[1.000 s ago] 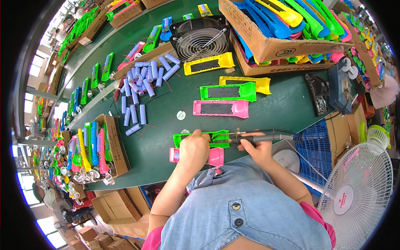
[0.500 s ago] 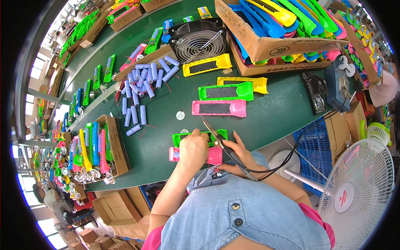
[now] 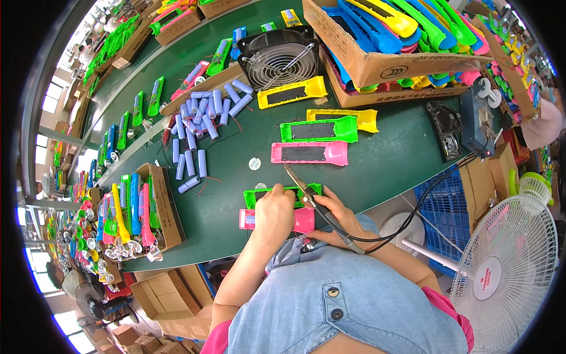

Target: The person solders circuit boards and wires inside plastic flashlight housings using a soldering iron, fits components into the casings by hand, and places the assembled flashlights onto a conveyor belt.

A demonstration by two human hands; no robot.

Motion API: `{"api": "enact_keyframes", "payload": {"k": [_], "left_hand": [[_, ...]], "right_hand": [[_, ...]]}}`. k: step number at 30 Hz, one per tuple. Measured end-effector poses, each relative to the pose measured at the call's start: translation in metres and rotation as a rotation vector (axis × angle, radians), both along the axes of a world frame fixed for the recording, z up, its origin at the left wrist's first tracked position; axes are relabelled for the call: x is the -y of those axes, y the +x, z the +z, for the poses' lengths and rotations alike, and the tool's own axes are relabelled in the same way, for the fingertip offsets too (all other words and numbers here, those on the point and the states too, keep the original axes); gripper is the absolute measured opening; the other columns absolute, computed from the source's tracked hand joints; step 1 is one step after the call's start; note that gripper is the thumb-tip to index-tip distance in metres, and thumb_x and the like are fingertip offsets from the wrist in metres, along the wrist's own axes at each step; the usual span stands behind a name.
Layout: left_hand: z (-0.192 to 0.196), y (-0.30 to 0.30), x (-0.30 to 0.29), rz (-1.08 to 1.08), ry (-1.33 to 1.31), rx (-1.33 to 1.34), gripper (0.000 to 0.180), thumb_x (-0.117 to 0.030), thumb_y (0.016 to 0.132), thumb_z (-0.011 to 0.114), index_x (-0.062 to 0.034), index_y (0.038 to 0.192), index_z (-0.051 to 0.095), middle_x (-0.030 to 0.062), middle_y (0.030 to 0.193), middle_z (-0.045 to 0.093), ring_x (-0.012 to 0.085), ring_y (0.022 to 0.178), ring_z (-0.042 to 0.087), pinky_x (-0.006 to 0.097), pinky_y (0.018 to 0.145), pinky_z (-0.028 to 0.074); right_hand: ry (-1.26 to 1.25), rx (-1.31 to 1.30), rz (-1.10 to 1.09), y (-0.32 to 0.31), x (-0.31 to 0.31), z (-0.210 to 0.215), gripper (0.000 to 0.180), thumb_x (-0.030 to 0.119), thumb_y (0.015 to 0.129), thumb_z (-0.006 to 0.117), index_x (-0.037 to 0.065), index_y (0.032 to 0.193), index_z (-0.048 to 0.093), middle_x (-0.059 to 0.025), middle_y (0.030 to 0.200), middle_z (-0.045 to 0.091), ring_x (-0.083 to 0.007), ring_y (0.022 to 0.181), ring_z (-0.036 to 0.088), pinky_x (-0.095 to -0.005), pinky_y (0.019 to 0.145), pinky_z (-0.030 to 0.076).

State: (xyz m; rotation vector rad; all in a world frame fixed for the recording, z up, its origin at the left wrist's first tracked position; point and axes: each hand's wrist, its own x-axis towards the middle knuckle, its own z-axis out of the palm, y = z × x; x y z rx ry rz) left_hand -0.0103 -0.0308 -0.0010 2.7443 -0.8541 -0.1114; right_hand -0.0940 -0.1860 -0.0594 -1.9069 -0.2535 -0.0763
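Note:
My left hand [image 3: 276,213] is closed over the near edge of the bench, its fingertips hidden. Under and beside it lie a pink plastic housing [image 3: 304,220] with a purple cell at its left end, and a green housing [image 3: 255,198] just beyond. My right hand [image 3: 342,219] is closed around a soldering iron [image 3: 323,211], whose metal tip points up and left past the green housing. A second pink housing [image 3: 306,153] with a dark strip lies beyond the tip. Behind that sit another green housing [image 3: 318,129] and two yellow ones [image 3: 293,92].
Purple cylindrical cells with wires [image 3: 203,115] are heaped at left centre. A black fan [image 3: 278,58] and a carton of coloured housings [image 3: 401,69] stand at the back. A filled carton [image 3: 168,206] is at left, a blue-grey box [image 3: 476,121] at right. The iron's cable [image 3: 407,221] runs rightward.
My right hand's upper fingers have shifted slightly left. A small red light now shows by the blue-grey box. My left hand stays in nearly the same place.

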Motion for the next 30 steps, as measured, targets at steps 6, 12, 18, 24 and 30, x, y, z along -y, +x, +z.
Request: {"api": "enact_keyframes", "payload": {"k": [6, 12, 18, 24, 30], "left_hand": [[0.016, 0.0, -0.025, -0.113, -0.289, 0.101, 0.026, 0.002, 0.064, 0.058, -0.0043, 0.088, 0.066, 0.0072, 0.079, 0.057, 0.0256, 0.074, 0.056, 0.034, 0.065, 0.047], [0.005, -0.02, -0.056, -0.324, -0.293, 0.094, 0.033, -0.005, 0.06, 0.06, -0.0065, 0.092, 0.067, 0.0071, 0.095, 0.058, 0.0224, 0.085, 0.055, 0.033, 0.072, 0.047], [-0.026, -0.034, -0.029, 0.013, -0.617, 0.225, 0.022, -0.001, 0.063, 0.067, -0.0069, 0.085, 0.065, 0.0058, 0.086, 0.06, 0.0207, 0.077, 0.054, 0.032, 0.062, 0.044], [-0.018, -0.033, -0.018, 0.073, -0.569, 0.2, 0.012, -0.003, 0.066, 0.069, -0.0077, 0.076, 0.063, 0.0047, 0.075, 0.055, 0.0207, 0.071, 0.05, 0.032, 0.062, 0.038], [-0.008, -0.032, -0.026, 0.22, -0.682, -0.073, 0.012, 0.002, 0.064, 0.07, -0.0021, 0.071, 0.061, 0.0106, 0.095, 0.05, 0.0215, 0.079, 0.054, 0.031, 0.068, 0.045]], "right_hand": [[-0.022, 0.076, -0.015, 0.006, 0.006, 0.017, 0.069, 0.018, 0.066, 0.075, 0.007, 0.124, 0.04, -0.016, 0.119, 0.05, -0.0444, 0.119, 0.037, -0.046, 0.102, 0.031], [-0.133, 0.038, 0.16, 0.039, 0.029, 0.023, 0.072, 0.013, 0.065, 0.074, 0.005, 0.126, 0.036, -0.012, 0.122, 0.05, -0.0445, 0.121, 0.034, -0.0461, 0.103, 0.029], [-0.114, -0.013, 0.107, 0.03, 0.026, 0.032, 0.065, 0.015, 0.067, 0.073, 0.004, 0.121, 0.04, -0.0087, 0.119, 0.054, -0.0341, 0.119, 0.041, -0.0451, 0.105, 0.025], [-0.02, 0.226, -0.075, -0.004, 0.027, 0.04, 0.03, 0.011, 0.078, 0.063, 0.002, 0.104, 0.049, -0.0044, 0.081, 0.068, -0.0205, 0.089, 0.064, -0.05, 0.105, 0.02], [0.453, 0.283, -0.351, -0.022, 0.008, 0.01, 0.024, 0.003, 0.074, 0.065, 0.001, 0.097, 0.059, -0.0082, 0.078, 0.064, -0.0192, 0.07, 0.065, -0.049, 0.103, 0.026]]}}
